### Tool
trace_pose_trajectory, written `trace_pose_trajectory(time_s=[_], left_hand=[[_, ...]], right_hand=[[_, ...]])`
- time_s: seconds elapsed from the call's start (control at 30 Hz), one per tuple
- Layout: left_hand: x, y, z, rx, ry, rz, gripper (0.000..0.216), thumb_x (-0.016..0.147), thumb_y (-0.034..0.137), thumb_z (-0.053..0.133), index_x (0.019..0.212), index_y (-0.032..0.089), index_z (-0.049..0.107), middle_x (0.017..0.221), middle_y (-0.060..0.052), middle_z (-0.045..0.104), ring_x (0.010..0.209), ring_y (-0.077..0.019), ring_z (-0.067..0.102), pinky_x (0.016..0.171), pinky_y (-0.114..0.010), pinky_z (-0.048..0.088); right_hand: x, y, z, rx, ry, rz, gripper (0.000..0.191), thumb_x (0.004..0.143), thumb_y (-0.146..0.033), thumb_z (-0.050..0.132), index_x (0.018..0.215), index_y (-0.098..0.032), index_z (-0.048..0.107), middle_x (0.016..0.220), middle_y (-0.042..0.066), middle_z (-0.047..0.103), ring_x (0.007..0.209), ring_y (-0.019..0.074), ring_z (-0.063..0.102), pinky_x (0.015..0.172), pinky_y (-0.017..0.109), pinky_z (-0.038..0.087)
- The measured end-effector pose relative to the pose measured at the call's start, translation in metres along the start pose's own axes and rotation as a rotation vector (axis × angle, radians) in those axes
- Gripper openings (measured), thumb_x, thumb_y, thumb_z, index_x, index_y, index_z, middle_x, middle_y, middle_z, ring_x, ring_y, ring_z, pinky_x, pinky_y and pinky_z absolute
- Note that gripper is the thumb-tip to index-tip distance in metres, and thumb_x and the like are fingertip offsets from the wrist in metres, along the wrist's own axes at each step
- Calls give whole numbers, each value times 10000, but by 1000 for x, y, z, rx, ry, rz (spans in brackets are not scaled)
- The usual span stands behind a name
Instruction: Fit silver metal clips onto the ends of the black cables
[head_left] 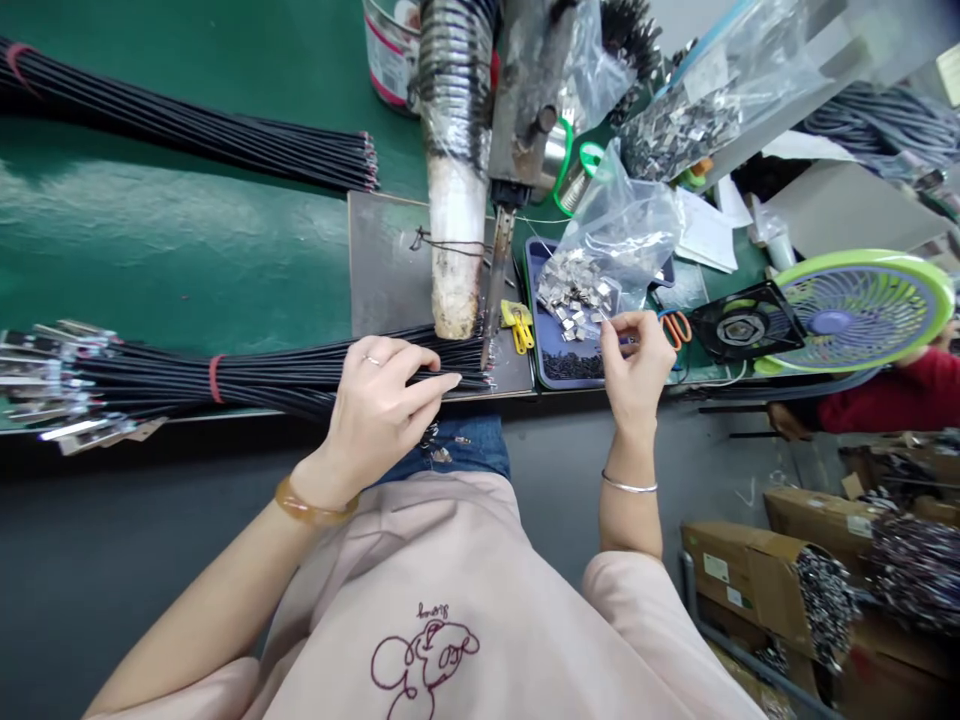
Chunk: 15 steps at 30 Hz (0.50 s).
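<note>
My left hand lies over a bundle of black cables, its fingers closed round cables near their stripped ends at the bench's front edge. A red band ties this bundle, and metal connectors show at its far left end. My right hand is pinched closed at the right front corner of a purple tray; whatever is between the fingertips is too small to make out. Small metal connector shells and tiny black parts lie in the tray. A soldering iron points down above the cable ends.
Beside the iron hangs a fume hose. A yellow clip lies left of the tray; orange-handled scissors, a black fan and a green fan stand right. Another cable bundle lies behind. A person's red sleeve shows at right.
</note>
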<state>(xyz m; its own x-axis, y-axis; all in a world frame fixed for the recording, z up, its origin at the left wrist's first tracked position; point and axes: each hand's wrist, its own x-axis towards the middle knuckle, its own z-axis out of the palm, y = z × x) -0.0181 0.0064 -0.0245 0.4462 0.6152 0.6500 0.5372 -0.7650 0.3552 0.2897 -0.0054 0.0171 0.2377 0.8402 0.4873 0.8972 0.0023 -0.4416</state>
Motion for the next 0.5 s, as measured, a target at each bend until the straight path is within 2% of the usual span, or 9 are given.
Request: trace_pose_trajectory(time_s=[0.1, 0.2, 0.3, 0.4, 0.5], left_hand=[[1, 3, -1, -49, 12, -43, 154, 928, 134, 637, 914, 227, 759, 928, -50, 765, 888, -225, 651, 884, -440, 480], [5, 6, -2, -125, 41, -65, 144, 927, 118, 633, 904, 218, 733, 903, -45, 777, 841, -210, 663, 874, -430, 500], [8, 9, -4, -140, 40, -79, 143, 935, 114, 621, 911, 209, 725, 867, -40, 775, 829, -202, 669, 861, -411, 507], [11, 13, -9, -131, 7, -80, 132, 947, 141, 622, 929, 204, 737, 815, -33, 755, 796, -191, 653, 810, -381, 496], [13, 20, -11, -160, -45, -65, 129, 952, 168, 631, 929, 202, 752, 778, -33, 729, 750, -180, 619, 751, -358, 480]], right_hand=[[-2, 0, -5, -47, -75, -10, 144, 909, -287, 623, 791, -236, 558, 738, -10, 633, 637, 150, 582, 615, 288, 471], [-1, 6, -1, -54, -238, -101, 116, 887, -197, 608, 783, -237, 573, 848, 20, 722, 751, 175, 635, 713, 312, 505], [3, 11, 9, -87, -316, -176, 124, 882, -166, 582, 784, -241, 573, 958, 44, 760, 885, 209, 660, 802, 349, 511], [10, 11, 15, -112, -350, -190, 126, 880, -161, 561, 782, -240, 569, 921, 48, 736, 878, 212, 654, 773, 339, 496], [16, 8, 16, -160, -380, -177, 114, 850, -161, 579, 764, -233, 562, 842, 34, 677, 773, 192, 608, 721, 326, 452]])
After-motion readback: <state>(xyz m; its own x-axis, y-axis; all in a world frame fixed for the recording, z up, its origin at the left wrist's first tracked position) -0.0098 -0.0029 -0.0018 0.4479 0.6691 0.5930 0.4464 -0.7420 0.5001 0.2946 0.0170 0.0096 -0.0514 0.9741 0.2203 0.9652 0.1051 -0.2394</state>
